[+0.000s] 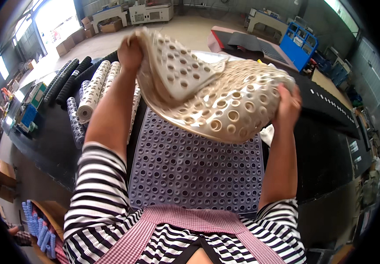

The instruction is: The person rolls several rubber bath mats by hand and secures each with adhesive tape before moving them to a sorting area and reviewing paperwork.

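Note:
A beige rubbery mat (242, 103) full of round holes hangs bent and partly folded between my raised hands. My left hand (130, 52) is closed around its upper left edge. At the right edge, my right hand (289, 103) grips the curled side, fingers wrapped behind it. Below the beige mat a grey-purple mat (194, 171) with rows of holes and round bumps lies flat on the black table (317, 163). Its far part is hidden by the beige mat.
Left on the table are rolled beige mats (94, 90), black rolls (73, 79) and a grey patterned roll (74, 116). A black sheet with a row of holes (330, 103) lies right. A carton with blue rolls (45, 224) stands lower left; a blue metal frame (297, 42) stands farther back.

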Demonstrator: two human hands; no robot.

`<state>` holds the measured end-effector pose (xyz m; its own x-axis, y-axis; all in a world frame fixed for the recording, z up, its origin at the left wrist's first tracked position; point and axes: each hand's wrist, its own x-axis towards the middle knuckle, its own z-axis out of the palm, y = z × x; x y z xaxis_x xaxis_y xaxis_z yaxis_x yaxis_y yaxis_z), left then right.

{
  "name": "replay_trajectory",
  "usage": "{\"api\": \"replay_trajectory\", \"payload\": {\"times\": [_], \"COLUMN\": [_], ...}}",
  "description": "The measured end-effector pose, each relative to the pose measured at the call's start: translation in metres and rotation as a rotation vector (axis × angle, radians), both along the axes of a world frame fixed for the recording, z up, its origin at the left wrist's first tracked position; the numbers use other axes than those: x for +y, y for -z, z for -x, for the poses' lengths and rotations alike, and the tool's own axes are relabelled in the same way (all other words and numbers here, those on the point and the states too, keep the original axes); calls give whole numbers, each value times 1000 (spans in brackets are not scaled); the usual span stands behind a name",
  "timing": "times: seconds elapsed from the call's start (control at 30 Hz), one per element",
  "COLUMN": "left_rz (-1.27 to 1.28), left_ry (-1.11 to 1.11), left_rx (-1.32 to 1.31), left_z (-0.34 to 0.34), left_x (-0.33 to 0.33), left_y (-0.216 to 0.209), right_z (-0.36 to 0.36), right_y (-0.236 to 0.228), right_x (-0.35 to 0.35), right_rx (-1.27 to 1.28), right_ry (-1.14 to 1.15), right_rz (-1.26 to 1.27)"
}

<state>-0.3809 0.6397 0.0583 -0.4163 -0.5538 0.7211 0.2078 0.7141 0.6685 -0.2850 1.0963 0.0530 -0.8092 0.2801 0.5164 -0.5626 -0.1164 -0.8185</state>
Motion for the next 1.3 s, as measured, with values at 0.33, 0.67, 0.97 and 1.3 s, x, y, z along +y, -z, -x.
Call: {"api": "replay_trajectory", "payload": {"times": [0.33,0.67,0.97,1.3], "left_rz": [-613,-293,-477,73], "left_ry": [713,831,708,610], "left_rx": [-498,-832,-1161,-336], "left_z": [38,-209,-178,-240], "left_x": [-103,-6,26,69], "left_y": [19,233,211,32], "right_z": [-205,-283,-189,-137], "right_y": [95,166,265,151], "right_x": [-90,45,160,118], "right_rx": [-366,-964,-1085,-281], "right_ry": [-812,-945,32,594], "right_rz": [-852,-11,22,-818]}}
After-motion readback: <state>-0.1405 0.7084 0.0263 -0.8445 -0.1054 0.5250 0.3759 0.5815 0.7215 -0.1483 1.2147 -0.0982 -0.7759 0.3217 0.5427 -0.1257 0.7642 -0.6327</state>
